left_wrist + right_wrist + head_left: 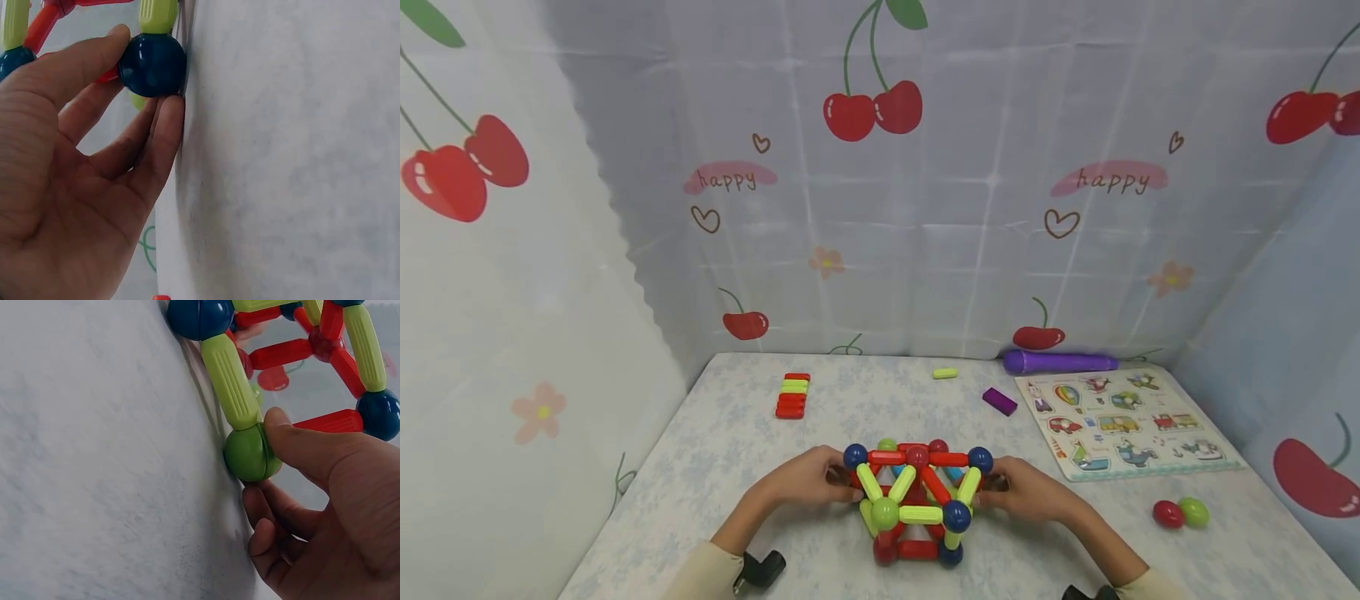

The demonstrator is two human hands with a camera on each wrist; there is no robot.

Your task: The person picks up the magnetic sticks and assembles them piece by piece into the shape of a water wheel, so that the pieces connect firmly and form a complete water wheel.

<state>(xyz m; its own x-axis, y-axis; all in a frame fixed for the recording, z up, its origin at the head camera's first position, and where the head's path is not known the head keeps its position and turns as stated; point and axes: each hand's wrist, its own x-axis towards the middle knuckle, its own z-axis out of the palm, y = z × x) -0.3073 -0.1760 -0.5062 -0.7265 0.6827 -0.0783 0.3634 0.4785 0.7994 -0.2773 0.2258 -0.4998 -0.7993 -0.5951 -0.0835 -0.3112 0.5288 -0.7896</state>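
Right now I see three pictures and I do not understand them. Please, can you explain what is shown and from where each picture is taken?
There is no machine here: a person works with two bare hands. The big picture comes from a camera on the person's head, looking down at a table. The two close pictures come from cameras worn on each wrist.

In the middle stands a toy frame built from red and green sticks joined by balls. The left hand and the right hand hold it from both sides. Up close, the left hand's fingers and thumb pinch a dark blue ball, and the right hand's thumb presses a green ball.

Also on the table: a stack of spare sticks, a picture puzzle board, a purple tube, a purple block, and a red and a green ball.
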